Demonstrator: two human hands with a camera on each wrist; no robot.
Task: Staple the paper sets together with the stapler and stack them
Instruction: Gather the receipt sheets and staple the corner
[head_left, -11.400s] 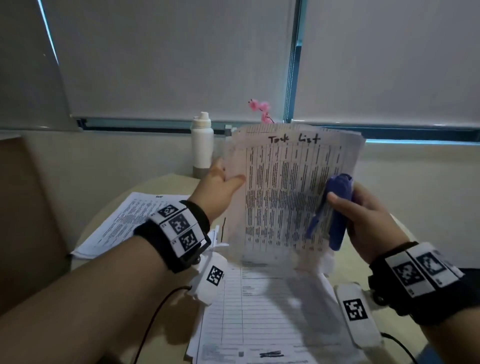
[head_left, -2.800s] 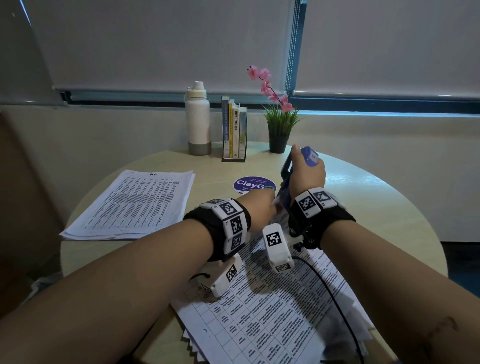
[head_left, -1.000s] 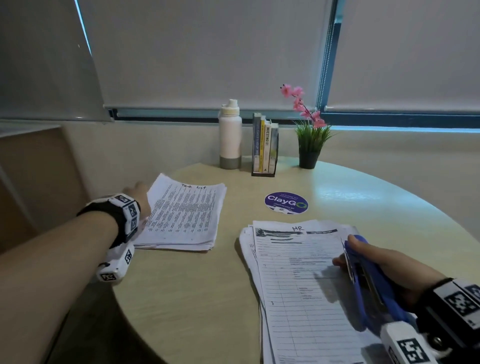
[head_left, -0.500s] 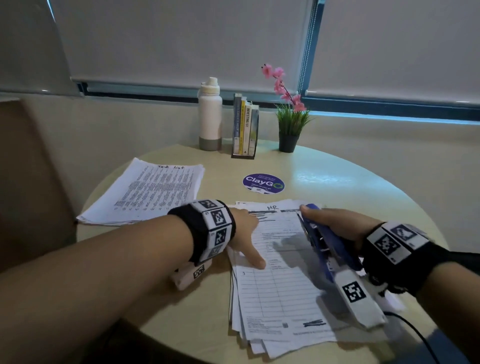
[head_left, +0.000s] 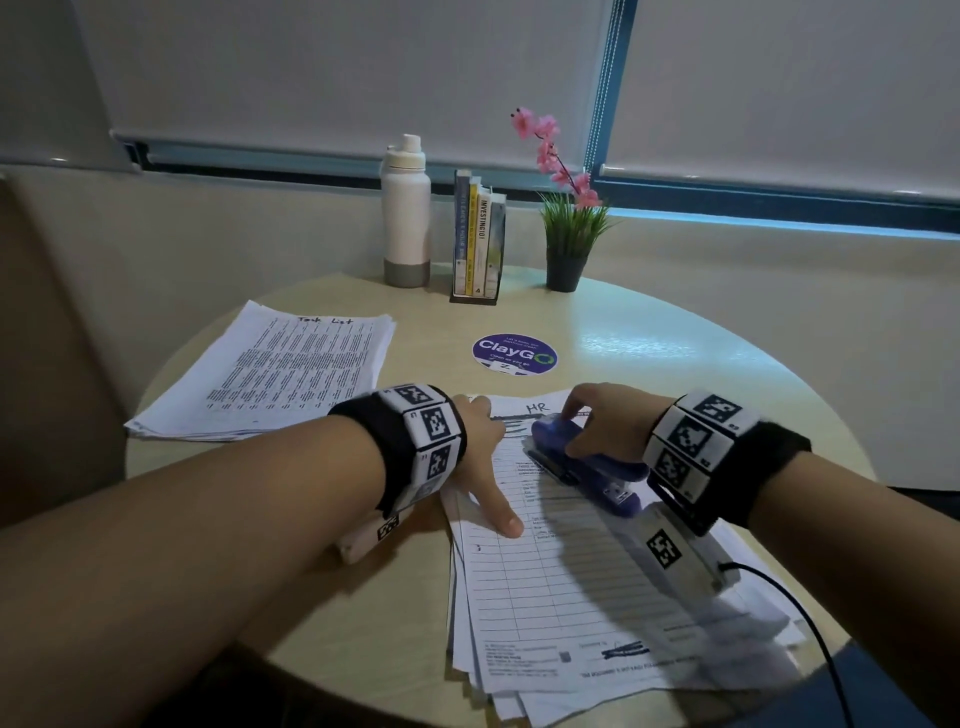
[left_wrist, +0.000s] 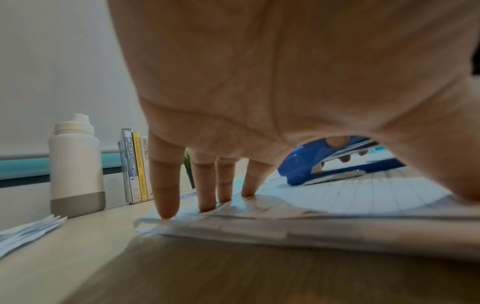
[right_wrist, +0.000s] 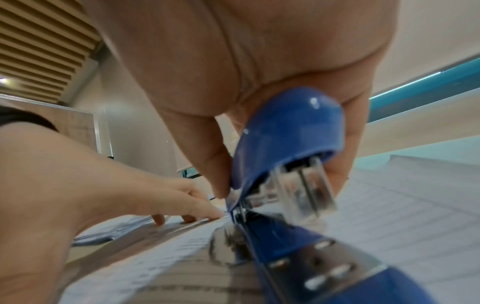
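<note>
A loose pile of printed forms headed "HR" (head_left: 545, 587) lies on the round table in front of me. My left hand (head_left: 485, 467) lies spread on the pile's upper left part, fingertips (left_wrist: 166, 209) pressing the sheets flat. My right hand (head_left: 597, 421) grips the blue stapler (head_left: 582, 467), which lies on top of the forms near their top edge; thumb and fingers wrap its top arm (right_wrist: 285, 131). A finished stack headed "Task List" (head_left: 280, 369) lies at the left of the table.
At the table's back stand a white bottle (head_left: 406, 213), a small row of books (head_left: 478, 244) and a potted plant with pink flowers (head_left: 569, 228). A purple round sticker (head_left: 514, 354) marks the table's middle. A cable (head_left: 800, 623) trails from my right wrist.
My right hand has brought the stapler down flat onto the top of the HR pile. My left hand stays spread on the pile's left side.
</note>
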